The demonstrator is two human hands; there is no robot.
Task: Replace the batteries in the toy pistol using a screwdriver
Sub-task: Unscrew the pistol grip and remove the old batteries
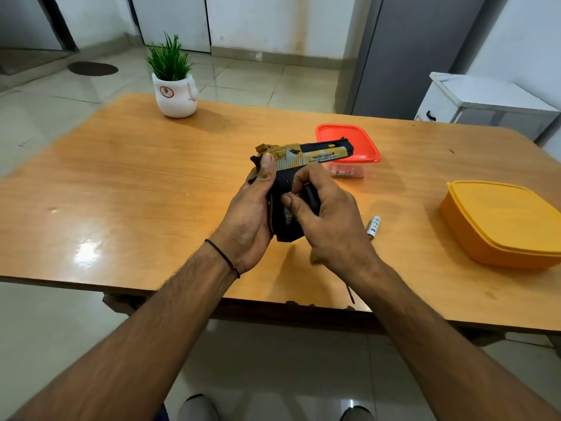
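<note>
Above the middle of the wooden table (121, 177), you are holding the toy pistol (318, 154) in both hands, its barrel pointing right, in front of the red-lidded container (364, 144). Your left hand (249, 220) is wrapping round the back of the black grip, thumb lying up against the gold slide. Your right hand (328, 220) is curling onto the grip's side, thumb and forefinger pinching there at something too small to tell. A battery (374, 227) is lying on the table just right of that hand. A thin screwdriver (350, 294) shaft is showing under your right wrist. An orange box (501, 220) is sitting at the right.
</note>
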